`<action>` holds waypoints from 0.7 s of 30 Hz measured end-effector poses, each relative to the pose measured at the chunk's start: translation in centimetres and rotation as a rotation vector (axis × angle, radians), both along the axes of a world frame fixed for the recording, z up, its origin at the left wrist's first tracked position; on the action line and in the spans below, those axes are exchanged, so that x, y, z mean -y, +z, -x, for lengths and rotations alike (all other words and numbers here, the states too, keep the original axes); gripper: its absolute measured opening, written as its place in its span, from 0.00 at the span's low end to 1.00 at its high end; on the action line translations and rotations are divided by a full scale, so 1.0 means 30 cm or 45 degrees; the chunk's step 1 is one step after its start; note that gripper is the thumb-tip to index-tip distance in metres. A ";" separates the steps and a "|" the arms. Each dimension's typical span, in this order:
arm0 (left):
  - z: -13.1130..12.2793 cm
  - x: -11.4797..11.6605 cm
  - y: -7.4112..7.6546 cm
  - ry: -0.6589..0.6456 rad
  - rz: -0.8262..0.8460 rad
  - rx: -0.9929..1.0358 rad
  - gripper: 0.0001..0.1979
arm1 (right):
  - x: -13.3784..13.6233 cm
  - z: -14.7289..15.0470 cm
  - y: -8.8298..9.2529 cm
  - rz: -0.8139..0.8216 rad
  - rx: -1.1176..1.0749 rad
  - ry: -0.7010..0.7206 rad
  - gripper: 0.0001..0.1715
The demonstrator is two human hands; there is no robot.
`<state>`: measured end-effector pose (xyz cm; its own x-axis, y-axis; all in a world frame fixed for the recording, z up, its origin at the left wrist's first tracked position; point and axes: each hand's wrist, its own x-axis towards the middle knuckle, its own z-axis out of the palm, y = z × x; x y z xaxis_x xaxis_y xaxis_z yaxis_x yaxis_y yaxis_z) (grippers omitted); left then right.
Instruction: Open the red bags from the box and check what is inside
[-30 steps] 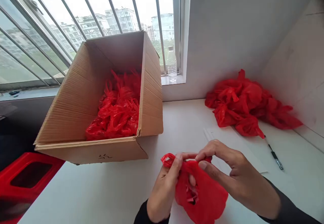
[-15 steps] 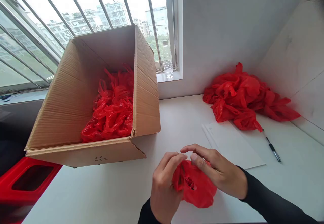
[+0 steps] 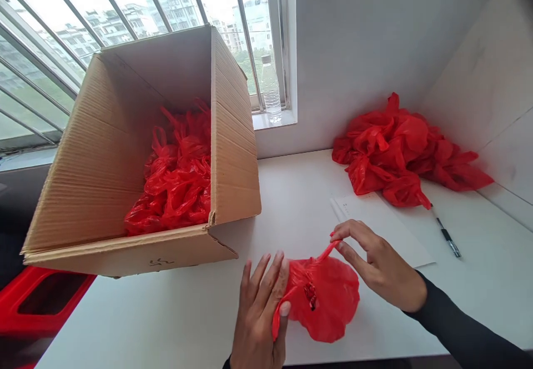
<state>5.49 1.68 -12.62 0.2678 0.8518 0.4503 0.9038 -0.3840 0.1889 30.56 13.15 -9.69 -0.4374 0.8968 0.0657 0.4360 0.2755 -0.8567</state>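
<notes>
A small red plastic bag (image 3: 328, 302), gathered with a dark opening near its middle, is between my hands over the white table. My right hand (image 3: 378, 263) pinches a twisted handle of it between thumb and fingertips, pulling the strip up and to the right. On the bag's left side, my left hand (image 3: 262, 313) has its fingers stretched out, and a red strip of the bag is caught between its thumb and palm side. What lies inside the bag cannot be made out.
On the left stands an open cardboard box (image 3: 235, 152) with red plastic bags (image 3: 179, 174) inside. More red bags (image 3: 391, 146) are heaped at the back right, near white paper (image 3: 400, 241) and a pen (image 3: 448, 241). A bottle (image 3: 271, 91) stands on the windowsill; a red stool (image 3: 83, 297) is lower left.
My hands have moved apart. The right one now draws out a handle of the bag, while the left hand's fingers have straightened. The view has shifted slightly.
</notes>
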 end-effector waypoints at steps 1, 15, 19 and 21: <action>0.024 0.026 -0.028 0.039 0.015 -0.038 0.28 | -0.003 -0.030 -0.033 0.044 0.048 -0.069 0.16; -0.154 -0.008 -0.199 -0.054 0.087 -0.248 0.29 | 0.251 0.119 -0.278 -0.224 0.109 0.037 0.24; -0.142 -0.001 -0.248 -0.041 0.133 -0.279 0.30 | 0.253 0.105 -0.398 -0.323 0.229 0.042 0.29; -0.136 0.001 -0.243 -0.045 0.082 -0.208 0.29 | 0.254 0.094 -0.417 -0.267 0.139 0.024 0.29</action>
<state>9.56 1.65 -19.89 0.3632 0.8663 0.3430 0.9106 -0.4080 0.0661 27.73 5.51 -22.20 -0.4689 0.8601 0.2011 0.5160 0.4515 -0.7279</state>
